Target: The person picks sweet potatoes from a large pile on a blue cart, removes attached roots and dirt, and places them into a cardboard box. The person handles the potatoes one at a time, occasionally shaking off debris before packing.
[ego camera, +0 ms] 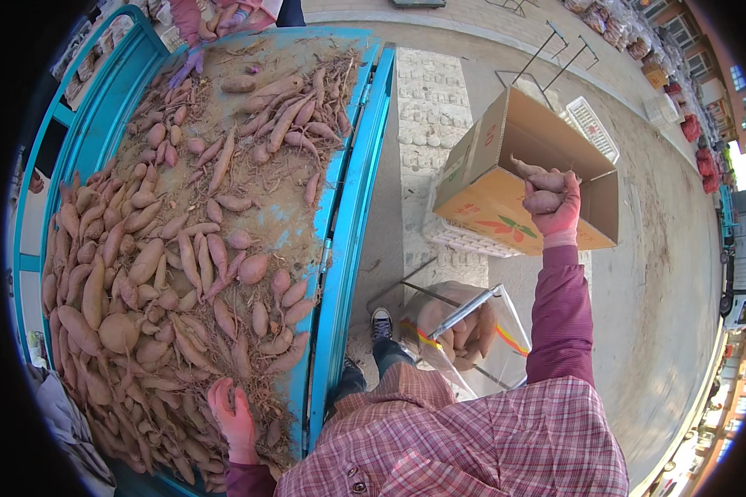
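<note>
My right hand [557, 208] is closed around several sweet potatoes [545, 202] and hovers over the open side of a cardboard box [503, 180]. At the lower left my left hand [231, 416] hangs over the heap of sweet potatoes [143, 329], its fingers apart and nothing in them. That heap covers much of a blue truck bed [332, 273], with soil and thin roots among it. Beside my legs a clear plastic bag [472, 335], held open on a metal frame, contains more sweet potatoes.
Under the box is a white plastic crate [466, 239]; another white crate [590, 127] stands behind it. A hand truck [550, 59] is farther back. Across the truck bed, another person's gloved hand [188, 65] reaches toward the sweet potatoes. A blue rail [53, 115] borders the bed.
</note>
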Action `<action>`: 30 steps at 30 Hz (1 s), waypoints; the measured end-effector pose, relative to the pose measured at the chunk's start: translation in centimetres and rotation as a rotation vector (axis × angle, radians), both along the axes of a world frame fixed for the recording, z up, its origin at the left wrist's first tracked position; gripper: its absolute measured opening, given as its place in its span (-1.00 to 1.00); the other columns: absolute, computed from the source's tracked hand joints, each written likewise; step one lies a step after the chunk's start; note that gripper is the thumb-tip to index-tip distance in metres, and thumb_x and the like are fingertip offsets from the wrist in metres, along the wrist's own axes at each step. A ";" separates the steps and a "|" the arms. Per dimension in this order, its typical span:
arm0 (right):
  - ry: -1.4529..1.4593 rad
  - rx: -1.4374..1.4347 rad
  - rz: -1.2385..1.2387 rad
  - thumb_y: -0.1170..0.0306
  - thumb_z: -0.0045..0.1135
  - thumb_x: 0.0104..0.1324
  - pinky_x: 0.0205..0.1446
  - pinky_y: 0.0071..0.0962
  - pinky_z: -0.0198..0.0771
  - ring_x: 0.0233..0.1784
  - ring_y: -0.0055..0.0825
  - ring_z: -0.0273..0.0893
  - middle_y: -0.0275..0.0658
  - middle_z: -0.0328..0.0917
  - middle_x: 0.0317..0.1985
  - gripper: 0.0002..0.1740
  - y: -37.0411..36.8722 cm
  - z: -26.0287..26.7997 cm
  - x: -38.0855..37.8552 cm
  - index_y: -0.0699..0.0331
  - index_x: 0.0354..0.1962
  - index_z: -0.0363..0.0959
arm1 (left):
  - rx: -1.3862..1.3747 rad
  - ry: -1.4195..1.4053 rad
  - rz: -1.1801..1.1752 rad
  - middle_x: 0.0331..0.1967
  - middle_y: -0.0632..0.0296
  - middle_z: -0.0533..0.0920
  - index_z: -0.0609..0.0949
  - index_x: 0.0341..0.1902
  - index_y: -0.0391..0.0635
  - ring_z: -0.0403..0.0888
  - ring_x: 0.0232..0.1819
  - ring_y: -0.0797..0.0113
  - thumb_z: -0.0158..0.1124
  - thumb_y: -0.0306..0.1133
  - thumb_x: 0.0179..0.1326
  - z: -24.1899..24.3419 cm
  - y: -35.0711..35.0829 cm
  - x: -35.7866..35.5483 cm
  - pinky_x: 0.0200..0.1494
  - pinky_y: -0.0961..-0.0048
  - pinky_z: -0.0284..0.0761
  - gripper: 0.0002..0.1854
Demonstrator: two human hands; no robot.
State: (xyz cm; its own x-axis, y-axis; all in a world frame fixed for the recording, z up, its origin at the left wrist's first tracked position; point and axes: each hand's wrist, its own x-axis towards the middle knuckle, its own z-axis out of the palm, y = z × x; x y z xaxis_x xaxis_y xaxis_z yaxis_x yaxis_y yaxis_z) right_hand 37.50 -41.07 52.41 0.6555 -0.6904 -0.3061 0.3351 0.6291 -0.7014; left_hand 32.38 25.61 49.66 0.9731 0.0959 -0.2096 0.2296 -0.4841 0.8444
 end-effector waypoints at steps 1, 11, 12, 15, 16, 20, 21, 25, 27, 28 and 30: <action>0.046 0.048 -0.066 0.01 0.05 0.25 0.19 -0.06 0.31 0.08 -0.13 0.36 -0.04 0.38 0.01 -0.39 -2.7 -0.5 0.9 0.22 0.09 0.21 | -0.037 0.031 -0.021 0.12 0.18 0.27 0.46 -0.02 -0.24 0.35 0.11 0.34 0.04 -0.67 0.18 -0.5 -0.7 -0.2 0.06 0.49 0.38 -0.72; 0.201 0.327 -0.224 0.15 0.07 0.24 0.40 -0.01 -0.01 0.49 -0.18 -0.26 -0.16 -0.30 0.43 -0.05 -15.6 -7.5 5.7 0.20 0.36 -0.36 | 0.423 0.139 -0.211 -0.12 0.07 0.56 0.57 -0.15 -0.19 0.43 0.06 0.03 0.21 -0.41 0.10 -0.4 -4.0 -2.6 0.12 0.25 0.34 -0.77; 0.155 0.288 -0.221 0.18 0.11 0.23 0.39 0.00 0.01 0.52 -0.20 -0.34 -0.18 -0.41 0.46 0.03 -16.6 -8.2 4.6 0.17 0.38 -0.48 | 0.442 0.163 -0.222 -0.14 0.07 0.57 0.58 -0.15 -0.18 0.44 0.04 0.04 0.21 -0.39 0.11 -0.6 -3.5 -2.4 0.10 0.25 0.34 -0.77; 0.016 0.126 -0.139 0.36 0.10 0.26 0.35 0.02 0.16 0.47 -0.12 -0.12 -0.08 -0.26 0.43 -0.11 -12.0 -6.6 3.9 0.24 0.36 -0.30 | 0.395 0.228 -0.140 -0.21 0.07 0.59 0.58 -0.14 -0.15 0.49 -0.02 0.07 0.20 -0.35 0.11 -0.9 -1.3 -1.2 0.04 0.26 0.38 -0.76; -0.001 0.118 -0.068 0.36 0.07 0.29 0.34 -0.04 0.19 0.41 -0.14 0.01 -0.05 -0.08 0.37 -0.25 -9.0 -5.8 3.5 0.28 0.32 -0.13 | 0.377 0.203 -0.090 -0.21 0.09 0.57 0.57 -0.12 -0.19 0.53 -0.13 0.15 0.20 -0.40 0.12 -1.6 0.0 -0.6 -0.06 0.35 0.43 -0.75; -0.002 0.057 0.386 0.27 -0.04 0.37 0.24 -0.25 0.32 0.18 -0.28 0.36 -0.11 0.40 0.11 -0.60 7.2 -5.6 -0.6 0.33 0.07 0.35 | 0.360 0.113 0.090 -0.19 0.07 0.58 0.59 -0.12 -0.13 0.53 -0.08 0.09 0.20 -0.29 0.13 -4.8 2.0 4.7 -0.02 0.29 0.42 -0.73; 0.036 0.093 0.478 0.24 -0.07 0.38 0.19 -0.28 0.36 0.13 -0.32 0.41 -0.14 0.46 0.06 -0.62 11.8 -5.9 -1.6 0.31 0.03 0.39 | 0.393 0.117 0.090 -0.17 0.07 0.59 0.58 -0.10 -0.13 0.52 -0.06 0.10 0.20 -0.25 0.14 -5.2 1.5 6.6 -0.01 0.28 0.41 -0.70; 0.301 0.419 0.626 0.21 -0.04 0.34 0.00 -0.24 0.45 -0.11 -0.30 0.54 -0.22 0.57 -0.13 -0.63 27.3 -7.1 -6.0 0.25 -0.01 0.43 | 0.703 0.152 0.025 -0.08 0.04 0.57 0.47 0.09 -0.14 0.49 0.01 0.09 0.23 -0.11 0.10 -8.9 -0.4 12.2 0.07 0.24 0.38 -0.48; 0.406 0.421 0.709 0.20 -0.04 0.34 -0.05 -0.23 0.46 -0.13 -0.27 0.53 -0.18 0.54 -0.14 -0.61 32.0 -6.6 -7.6 0.26 0.01 0.38 | 0.741 0.180 0.015 -0.07 0.01 0.56 0.43 0.14 -0.13 0.49 0.03 0.08 0.24 -0.10 0.09 -10.3 -0.3 13.8 0.09 0.23 0.37 -0.42; 0.384 0.403 0.755 0.21 -0.04 0.34 -0.06 -0.25 0.47 -0.13 -0.27 0.52 -0.16 0.53 -0.13 -0.60 33.7 -6.5 -8.4 0.28 0.03 0.36 | 0.685 0.192 0.030 -0.06 0.00 0.56 0.41 0.16 -0.12 0.49 0.03 0.07 0.25 -0.11 0.08 -11.2 0.1 14.2 0.09 0.23 0.37 -0.41; 0.448 0.322 0.844 0.23 -0.05 0.36 -0.07 -0.29 0.48 -0.14 -0.31 0.52 -0.16 0.52 -0.13 -0.59 36.0 -5.4 -8.8 0.31 0.06 0.33 | 0.157 0.207 0.181 -0.12 0.06 0.56 0.37 0.18 -0.12 0.54 -0.10 0.17 0.27 -0.19 0.09 -12.0 1.3 14.1 -0.04 0.30 0.45 -0.42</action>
